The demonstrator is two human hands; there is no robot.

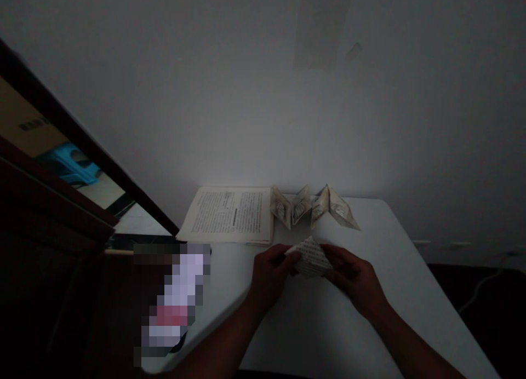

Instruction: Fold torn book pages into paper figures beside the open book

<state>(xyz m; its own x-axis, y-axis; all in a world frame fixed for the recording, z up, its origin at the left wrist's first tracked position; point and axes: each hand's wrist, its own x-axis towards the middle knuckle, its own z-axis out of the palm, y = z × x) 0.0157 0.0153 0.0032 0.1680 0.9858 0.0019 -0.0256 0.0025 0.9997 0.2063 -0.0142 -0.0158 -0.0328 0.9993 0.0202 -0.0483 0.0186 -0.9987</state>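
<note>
A folded piece of printed paper (310, 257) is held above the white table (329, 324) between both hands. My left hand (271, 275) pinches its left corner with fingers closed. Its right side is gripped by my right hand (355, 280), also closed on it. Behind it, near the wall, stand two finished folded paper shapes (291, 205) (333, 206), side by side. A stack of printed pages (230, 214) lies flat to their left.
A blurred-out object (176, 302) lies at the table's left edge. Dark wooden furniture (49, 258) and a mirror or glass frame (82, 165) stand on the left. The wall rises right behind the table. Cables lie on the dark floor (489, 291) at right.
</note>
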